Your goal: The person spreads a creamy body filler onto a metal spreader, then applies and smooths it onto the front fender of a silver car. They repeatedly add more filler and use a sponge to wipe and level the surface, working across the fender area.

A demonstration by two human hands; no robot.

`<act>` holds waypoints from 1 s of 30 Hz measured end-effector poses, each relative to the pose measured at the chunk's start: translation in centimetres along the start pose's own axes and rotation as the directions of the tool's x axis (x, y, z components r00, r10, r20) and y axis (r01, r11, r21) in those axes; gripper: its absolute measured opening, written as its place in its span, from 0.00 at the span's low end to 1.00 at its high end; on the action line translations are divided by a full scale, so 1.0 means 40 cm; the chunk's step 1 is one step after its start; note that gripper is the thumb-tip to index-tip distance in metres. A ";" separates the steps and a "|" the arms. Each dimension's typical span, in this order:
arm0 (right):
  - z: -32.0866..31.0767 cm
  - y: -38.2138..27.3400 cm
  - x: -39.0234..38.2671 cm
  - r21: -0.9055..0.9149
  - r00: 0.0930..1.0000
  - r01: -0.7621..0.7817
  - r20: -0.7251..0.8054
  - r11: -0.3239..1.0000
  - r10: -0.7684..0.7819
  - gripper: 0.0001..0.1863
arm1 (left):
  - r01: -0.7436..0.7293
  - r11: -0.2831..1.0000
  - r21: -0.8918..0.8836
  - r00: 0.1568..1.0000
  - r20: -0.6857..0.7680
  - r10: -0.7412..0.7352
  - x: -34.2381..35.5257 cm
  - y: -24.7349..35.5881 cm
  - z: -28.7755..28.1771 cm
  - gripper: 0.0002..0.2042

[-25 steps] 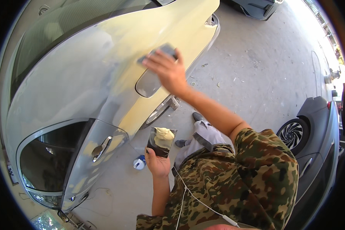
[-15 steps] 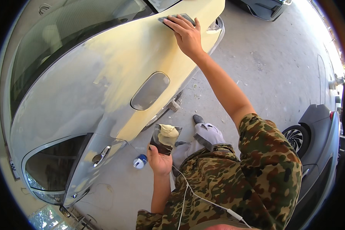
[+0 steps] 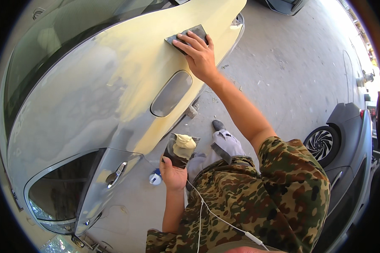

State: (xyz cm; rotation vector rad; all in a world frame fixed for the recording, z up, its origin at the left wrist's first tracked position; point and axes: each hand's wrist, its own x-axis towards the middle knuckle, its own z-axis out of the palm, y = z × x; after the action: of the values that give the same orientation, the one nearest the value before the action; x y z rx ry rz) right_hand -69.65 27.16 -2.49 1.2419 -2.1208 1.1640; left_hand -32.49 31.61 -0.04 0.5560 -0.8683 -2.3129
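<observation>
Out over the car's side panel (image 3: 150, 50), my right hand (image 3: 202, 61) grips a flat dark putty spreader (image 3: 197, 30). Its fingers lie spread across the spreader's face, and the blade rests on or just above the pale yellow filler coating; I cannot tell which. Low in front of my body, my left hand (image 3: 174, 173) holds a dark flat mixing board (image 3: 169, 148), thumb on top, other fingers mostly hidden beneath. A thick dollop of cream putty (image 3: 185, 141) sits on that board. An oblong grey inset (image 3: 172, 93) lies in the panel between my hands.
The car's door handle (image 3: 116, 175) and side window (image 3: 61, 194) are at lower left. A blue and white can (image 3: 155, 177) stands on the floor below the car. Another grey car (image 3: 346, 168) is at right, a dark one (image 3: 283, 5) at the top. A white cable (image 3: 223, 223) crosses my shirt.
My right hand has drawn the spreader nearer to me along the yellow panel, and more of the spreader's face shows. My left hand keeps hold of the board. The whole view has shifted slightly.
</observation>
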 end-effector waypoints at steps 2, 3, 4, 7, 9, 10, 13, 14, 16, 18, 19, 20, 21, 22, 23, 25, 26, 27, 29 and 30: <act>0.005 -0.014 -0.008 0.010 1.000 -0.002 -0.002 1.000 0.002 0.27 | -0.003 1.000 -0.007 1.000 0.013 0.003 -0.003 0.001 0.000 0.27; 0.008 -0.018 -0.011 0.019 1.000 -0.006 -0.004 1.000 0.006 0.28 | -0.005 1.000 -0.005 1.000 -0.024 0.004 -0.004 0.000 0.001 0.27; 0.008 -0.021 -0.016 0.024 1.000 -0.002 -0.007 1.000 0.002 0.29 | -0.001 1.000 -0.011 1.000 0.020 0.002 -0.004 -0.002 0.003 0.27; 0.004 -0.021 -0.028 0.026 1.000 0.002 0.021 1.000 -0.002 0.29 | 0.009 1.000 -0.015 1.000 0.014 -0.009 -0.004 -0.013 0.012 0.27; -0.001 -0.019 -0.036 0.030 1.000 0.009 0.017 0.999 -0.009 0.29 | 0.021 1.000 -0.014 1.000 0.010 -0.020 -0.003 -0.023 0.021 0.27; -0.003 -0.018 -0.039 0.026 1.000 0.006 0.027 1.000 -0.007 0.30 | 0.022 1.000 -0.009 1.000 0.008 -0.022 -0.002 -0.027 0.026 0.27; -0.003 -0.025 -0.045 0.040 0.999 -0.012 0.044 0.999 0.010 0.31 | 0.026 1.000 0.003 1.000 0.003 -0.026 0.001 -0.035 0.038 0.27; 0.000 -0.031 -0.046 0.049 0.999 -0.015 0.034 0.999 0.013 0.32 | 0.025 1.000 0.004 1.000 0.004 -0.025 0.002 -0.033 0.040 0.27; 0.011 -0.053 -0.046 0.052 0.999 -0.023 0.035 0.998 0.021 0.32 | 0.025 1.000 0.011 1.000 0.002 -0.025 0.004 -0.016 0.034 0.27; 0.028 -0.088 -0.046 0.044 0.999 -0.039 0.028 0.998 0.038 0.32 | 0.037 0.999 0.027 0.999 0.005 -0.038 0.008 0.021 0.014 0.27; 0.039 -0.112 -0.046 0.035 0.998 -0.052 0.020 0.998 0.051 0.32 | 0.055 0.998 0.009 0.998 -0.006 -0.055 0.011 0.047 -0.001 0.25; 0.052 -0.140 -0.047 0.026 0.998 -0.065 0.012 0.998 0.064 0.32 | 0.072 0.997 -0.010 0.997 -0.017 -0.072 0.012 0.076 -0.020 0.24; 0.066 -0.173 -0.049 0.016 0.997 -0.082 0.008 0.997 0.082 0.32 | 0.083 0.996 -0.018 0.995 -0.046 -0.084 0.012 0.109 -0.042 0.23; 0.081 -0.210 -0.052 0.005 0.995 -0.099 0.003 0.995 0.099 0.32 | 0.103 0.994 -0.020 0.994 -0.022 -0.103 0.010 0.144 -0.066 0.23; 0.098 -0.249 -0.057 -0.005 0.993 -0.116 -0.002 0.993 0.116 0.32 | 0.117 0.993 -0.013 0.993 -0.017 -0.117 0.007 0.180 -0.093 0.23; 0.133 -0.331 -0.070 -0.014 0.991 -0.132 -0.019 0.991 0.132 0.32 | 0.144 0.990 -0.004 0.990 -0.001 -0.144 -0.005 0.253 -0.149 0.23; 0.151 -0.373 -0.080 -0.023 0.989 -0.144 -0.027 0.989 0.143 0.32 | 0.156 0.988 -0.004 0.988 0.009 -0.156 -0.014 0.290 -0.179 0.23; 0.169 -0.415 -0.091 -0.023 0.988 -0.153 -0.032 0.988 0.153 0.32 | 0.162 0.987 0.005 0.987 0.015 -0.162 -0.024 0.323 -0.209 0.23; 0.203 -0.499 -0.121 -0.031 0.983 -0.179 -0.042 0.983 0.178 0.32 | 0.194 0.981 0.010 0.980 0.032 -0.194 -0.047 0.384 -0.270 0.23; 0.218 -0.535 -0.136 -0.025 0.983 -0.183 -0.039 0.983 0.182 0.31 | 0.179 0.984 0.011 0.983 0.039 -0.180 -0.060 0.401 -0.298 0.23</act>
State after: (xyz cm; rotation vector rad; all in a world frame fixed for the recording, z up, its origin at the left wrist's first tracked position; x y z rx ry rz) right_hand -48.04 17.33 -1.50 1.0230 -2.2535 1.2171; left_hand -17.86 18.18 3.20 0.6159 -0.8769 -2.4917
